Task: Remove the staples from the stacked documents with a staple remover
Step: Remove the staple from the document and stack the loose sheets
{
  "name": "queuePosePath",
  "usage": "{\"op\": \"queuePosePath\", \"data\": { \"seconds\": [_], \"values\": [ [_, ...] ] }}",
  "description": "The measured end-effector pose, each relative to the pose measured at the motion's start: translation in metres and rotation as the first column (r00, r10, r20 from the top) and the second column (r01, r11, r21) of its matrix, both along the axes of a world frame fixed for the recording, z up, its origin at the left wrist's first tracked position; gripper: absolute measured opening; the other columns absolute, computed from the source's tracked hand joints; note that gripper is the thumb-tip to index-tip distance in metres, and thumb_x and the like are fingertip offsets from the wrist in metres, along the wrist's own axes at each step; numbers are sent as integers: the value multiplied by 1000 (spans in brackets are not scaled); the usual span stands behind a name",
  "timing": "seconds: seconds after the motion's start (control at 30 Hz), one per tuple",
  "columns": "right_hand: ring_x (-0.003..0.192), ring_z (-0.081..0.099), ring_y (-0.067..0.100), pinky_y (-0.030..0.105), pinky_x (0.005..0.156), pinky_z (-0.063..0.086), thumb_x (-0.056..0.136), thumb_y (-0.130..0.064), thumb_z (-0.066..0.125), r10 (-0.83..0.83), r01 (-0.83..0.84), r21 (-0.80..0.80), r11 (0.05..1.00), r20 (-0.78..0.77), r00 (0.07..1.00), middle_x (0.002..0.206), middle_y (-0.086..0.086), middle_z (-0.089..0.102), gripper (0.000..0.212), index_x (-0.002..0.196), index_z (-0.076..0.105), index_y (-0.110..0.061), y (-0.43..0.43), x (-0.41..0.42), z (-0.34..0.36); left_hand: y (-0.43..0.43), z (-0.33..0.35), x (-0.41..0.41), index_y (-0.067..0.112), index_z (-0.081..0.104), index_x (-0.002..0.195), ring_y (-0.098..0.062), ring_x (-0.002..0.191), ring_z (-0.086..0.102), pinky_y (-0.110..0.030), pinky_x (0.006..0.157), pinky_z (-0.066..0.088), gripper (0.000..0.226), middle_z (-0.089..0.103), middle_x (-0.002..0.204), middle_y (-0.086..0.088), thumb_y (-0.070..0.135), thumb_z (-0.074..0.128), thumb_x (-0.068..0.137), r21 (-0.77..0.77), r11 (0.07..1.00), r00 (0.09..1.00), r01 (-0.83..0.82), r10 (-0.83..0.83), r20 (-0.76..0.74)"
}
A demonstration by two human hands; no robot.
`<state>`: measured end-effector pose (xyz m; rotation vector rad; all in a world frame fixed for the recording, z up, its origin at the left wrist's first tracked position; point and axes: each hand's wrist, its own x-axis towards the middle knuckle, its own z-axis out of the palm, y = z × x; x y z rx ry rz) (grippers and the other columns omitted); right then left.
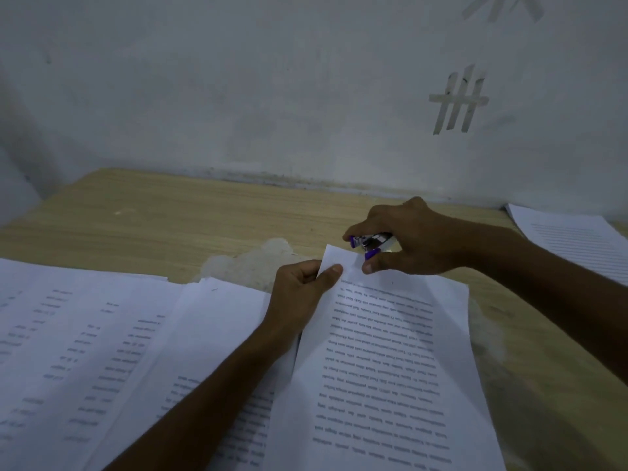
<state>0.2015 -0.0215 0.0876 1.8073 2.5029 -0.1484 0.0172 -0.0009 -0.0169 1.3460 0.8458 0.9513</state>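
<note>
Head view.

Pinching the far corner of the stapled document (384,368) with my left hand (302,294): thumb on top of the sheet, the other fingers (306,277) curled under it, the corner raised a little off the worktop (170,215).

My right hand (418,239) grips the staple remover (372,243), a purple and metal one. Forefinger curled over its top, thumb pressed from below. Its nose points left and sits right at the raised corner, just beyond my left thumb. Cannot tell whether it touches the paper. The staple itself is too small to make out.

The document runs from the bottom of the frame up to both hands, its printed text upside down to me.

To the left, more printed sheets (85,334) lie spread and overlapping, partly under my left forearm.

At the far right, another paper stack (577,239) lies near the wall (272,79), well apart from my hands.

A pale worn patch (251,263) shows in the wood grain just beyond the left sheets.

On the wall at upper right, tape strips (457,100) are stuck in a crossed tally pattern. Light is dim.
</note>
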Motion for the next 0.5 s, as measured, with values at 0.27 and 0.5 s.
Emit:
{"op": "queuePosePath", "data": {
  "seconds": [0.27,0.5],
  "values": [
    [91,43,-2,37,97,23,89,-56,49,41,-41,-1,999,-22,999,98,-13,54,37,119,54,-35,0,0,-2,-4,2,1,17,70,92,-15,72,71,-25,65,58,10,73,81,4,14,61,88,46,999,1000,-3,3,-4],
    [103,49,4,37,103,30,75,-66,45,-16,21,31,999,-147,989,115,-11,58,65,128,55,-30,-4,-2,8,-1,17,-3,18,69,93,-22,76,70,-32,68,59,10,74,88,-5,18,59,90,-69,997,997,-39,43,64]
  ]
}}
